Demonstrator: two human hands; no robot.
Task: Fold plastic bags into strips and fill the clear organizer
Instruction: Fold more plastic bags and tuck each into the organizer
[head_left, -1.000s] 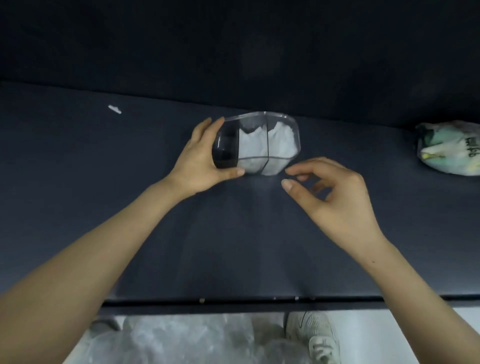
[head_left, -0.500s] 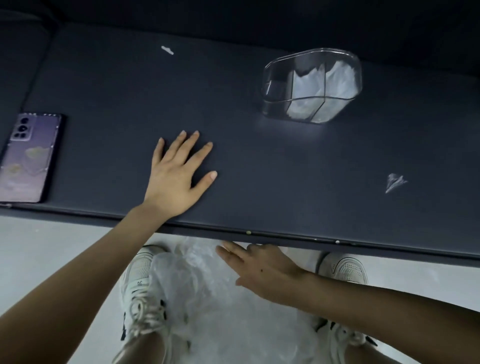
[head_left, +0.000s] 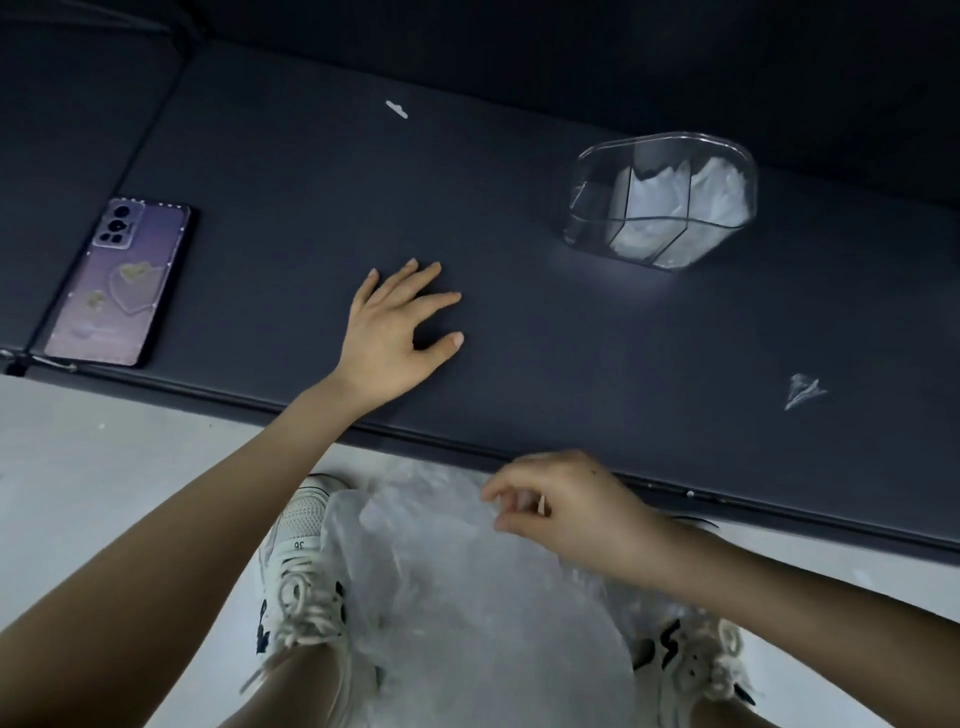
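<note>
The clear organizer (head_left: 589, 208) stands on the dark table (head_left: 571, 364) at the back right. White folded bags (head_left: 691, 202) fill its middle and right compartments, and the left one shows nothing inside. My left hand (head_left: 400, 332) lies flat on the table with fingers spread, well to the left of the organizer. Below the table's front edge, my right hand (head_left: 566, 512) has its fingers curled and pinches the top of a crumpled clear plastic bag (head_left: 467, 597), which lies on the floor between my feet.
A phone in a purple case (head_left: 119, 280) lies at the table's left end. One small plastic scrap (head_left: 802, 392) sits on the right, and a white sliver (head_left: 396, 109) lies at the back. White sneakers (head_left: 301, 571) flank the bag.
My left hand let go of the organizer and came down flat on the table. My right hand dropped below the table edge and its fingers closed on the bag.
</note>
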